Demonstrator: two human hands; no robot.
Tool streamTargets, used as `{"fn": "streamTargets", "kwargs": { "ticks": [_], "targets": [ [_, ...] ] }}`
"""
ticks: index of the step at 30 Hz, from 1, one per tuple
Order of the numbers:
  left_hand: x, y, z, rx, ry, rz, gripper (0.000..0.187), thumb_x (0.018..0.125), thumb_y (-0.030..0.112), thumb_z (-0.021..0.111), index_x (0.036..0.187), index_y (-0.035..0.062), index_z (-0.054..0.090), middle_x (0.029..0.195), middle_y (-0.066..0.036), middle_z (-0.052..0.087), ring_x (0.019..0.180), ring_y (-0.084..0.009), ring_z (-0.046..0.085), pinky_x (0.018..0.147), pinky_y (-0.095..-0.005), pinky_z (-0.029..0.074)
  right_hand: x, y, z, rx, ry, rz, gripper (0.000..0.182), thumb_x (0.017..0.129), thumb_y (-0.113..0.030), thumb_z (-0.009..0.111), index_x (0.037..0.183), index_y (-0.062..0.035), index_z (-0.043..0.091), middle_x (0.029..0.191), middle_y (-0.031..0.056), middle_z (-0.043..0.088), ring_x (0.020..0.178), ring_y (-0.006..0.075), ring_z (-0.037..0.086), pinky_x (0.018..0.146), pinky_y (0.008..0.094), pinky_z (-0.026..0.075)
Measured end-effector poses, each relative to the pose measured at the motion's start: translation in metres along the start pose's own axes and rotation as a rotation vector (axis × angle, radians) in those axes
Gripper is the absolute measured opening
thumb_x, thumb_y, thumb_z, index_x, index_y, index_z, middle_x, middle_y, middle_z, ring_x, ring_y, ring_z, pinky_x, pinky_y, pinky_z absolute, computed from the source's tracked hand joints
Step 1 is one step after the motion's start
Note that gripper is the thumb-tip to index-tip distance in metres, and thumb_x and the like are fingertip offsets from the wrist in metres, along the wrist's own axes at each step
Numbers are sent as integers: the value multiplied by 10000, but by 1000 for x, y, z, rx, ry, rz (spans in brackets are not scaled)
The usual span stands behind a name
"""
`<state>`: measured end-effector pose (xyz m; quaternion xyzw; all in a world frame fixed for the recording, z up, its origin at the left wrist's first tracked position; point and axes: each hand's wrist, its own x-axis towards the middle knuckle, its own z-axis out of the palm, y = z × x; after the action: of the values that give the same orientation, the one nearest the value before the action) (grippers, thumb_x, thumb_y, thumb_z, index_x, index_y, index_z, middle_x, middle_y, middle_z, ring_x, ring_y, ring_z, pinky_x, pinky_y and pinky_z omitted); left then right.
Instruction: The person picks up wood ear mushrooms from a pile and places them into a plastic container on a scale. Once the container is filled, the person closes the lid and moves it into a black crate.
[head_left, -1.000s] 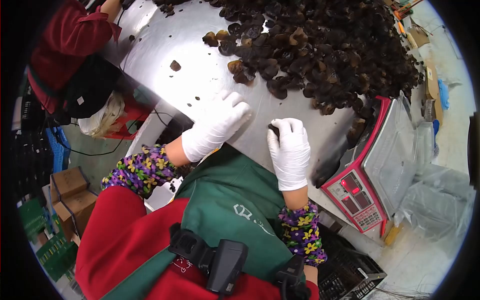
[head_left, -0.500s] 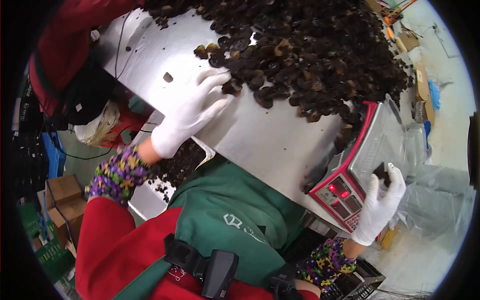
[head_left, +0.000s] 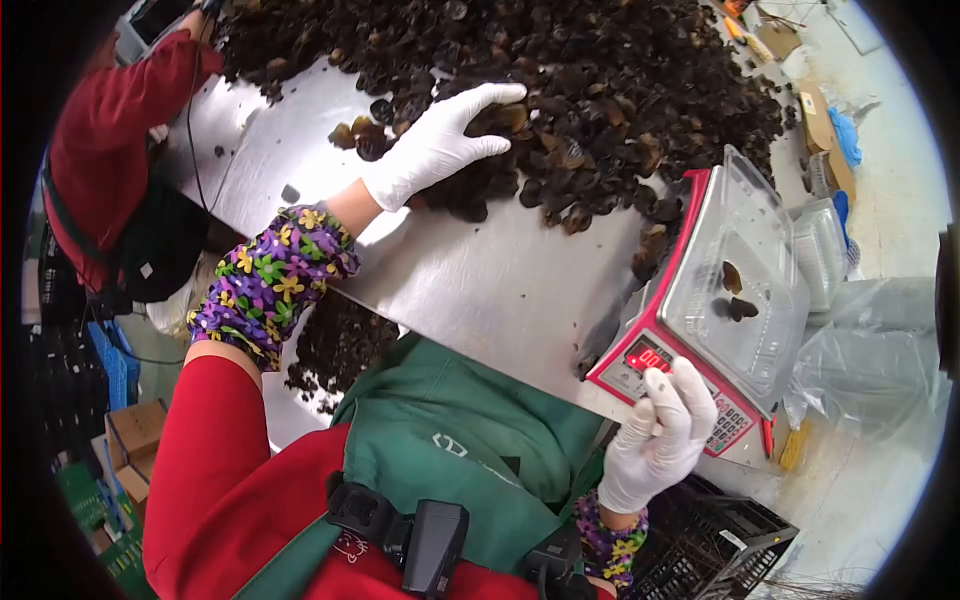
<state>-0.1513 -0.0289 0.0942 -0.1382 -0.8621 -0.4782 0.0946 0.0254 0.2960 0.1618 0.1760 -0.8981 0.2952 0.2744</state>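
Observation:
My left hand (head_left: 440,145), in a white glove, reaches over the near edge of a heap of dark, curled pieces (head_left: 600,100) that look like wood ear mushrooms. Its thumb and fingers are spread around some of them. My right hand (head_left: 660,435), also gloved, is raised in front of the red-framed digital scale (head_left: 597,374), palm up with fingers loosely bent and nothing visible in them. It partly covers the lit display and keys. On the scale sits a clear plastic tray (head_left: 735,330) with two dark mushroom pieces (head_left: 738,308) lying in it.
A metal table (head_left: 480,290) bears the heap. At the upper left stands a person in a red sleeve (head_left: 130,120). Below the table edge is a container of small dark bits (head_left: 340,345). Stacked clear trays (head_left: 820,250), a plastic bag (head_left: 850,380) and a black crate (head_left: 700,550) are at the right.
My left hand has moved up and right onto the heap. My right hand has left the tray and drawn back toward me; the dark piece it held is gone from its fingers.

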Motion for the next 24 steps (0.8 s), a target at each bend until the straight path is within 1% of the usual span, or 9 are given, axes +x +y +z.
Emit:
{"fn": "streamTargets", "kwargs": {
  "ticks": [2,6,7,9,13,15,17,20,24],
  "targets": [
    [-11,21,-4,-317,-19,-27,614,943,-77,588,1511,108,451,1342,-80,606,1257,-185,568,1137,-336,407,2,-7,12,82,-51,-4,182,918,-86,709,1096,-63,737,1199,149,643,935,246,639,805,336,544],
    [-17,37,-8,-448,25,-69,609,949,-103,518,1518,100,439,1362,-79,592,1241,-168,568,1102,-316,433,1,-12,33,200,-204,-103,349,773,2,734,1097,-127,750,1190,112,652,917,258,639,786,368,527],
    [-20,43,-6,-572,31,-166,509,964,-60,555,1452,78,517,1307,-74,629,1195,-148,591,1032,-298,477,0,-13,41,238,-199,-91,360,770,5,733,1105,-127,745,1193,103,655,919,259,644,781,376,522],
    [-21,43,-5,-522,22,-275,375,978,6,607,1349,56,604,1227,-65,671,1135,-148,621,968,-306,511,1,-14,54,280,-199,-62,368,766,-11,744,1117,-123,737,1185,95,663,930,259,645,783,373,520],
    [-22,34,5,-770,80,-376,274,999,101,633,1266,40,650,1165,-75,693,1083,-169,640,941,-322,522,-4,-15,63,298,-243,-47,372,762,-25,758,1121,-122,734,1171,88,672,937,259,644,793,365,515],
    [-24,25,13,-912,65,-412,288,1020,161,623,1279,35,637,1142,-83,685,1064,-179,642,944,-327,521,-5,-16,49,152,-261,-138,361,756,-31,768,1104,-121,739,1146,81,684,941,263,648,814,364,514],
    [-22,44,21,-918,157,-432,295,1034,207,614,1266,24,627,1046,-78,677,942,-154,647,786,-272,510,1,-10,21,77,-130,-121,327,778,-44,757,1095,-123,743,1120,80,696,966,254,656,840,364,511],
    [-17,59,21,-835,46,-431,332,1055,270,578,1266,17,616,972,-70,683,834,-120,632,649,-213,449,13,17,-25,-157,89,-90,203,929,-115,667,1121,-77,720,1162,141,675,1016,290,657,877,402,522],
    [-15,90,52,-1089,-1,-347,392,1063,328,550,1311,29,596,1079,-94,673,929,-174,632,764,-270,500,30,50,-57,-473,168,29,295,915,-110,674,1203,-48,677,1246,165,645,1135,344,597,1003,451,460]
  ]
}}
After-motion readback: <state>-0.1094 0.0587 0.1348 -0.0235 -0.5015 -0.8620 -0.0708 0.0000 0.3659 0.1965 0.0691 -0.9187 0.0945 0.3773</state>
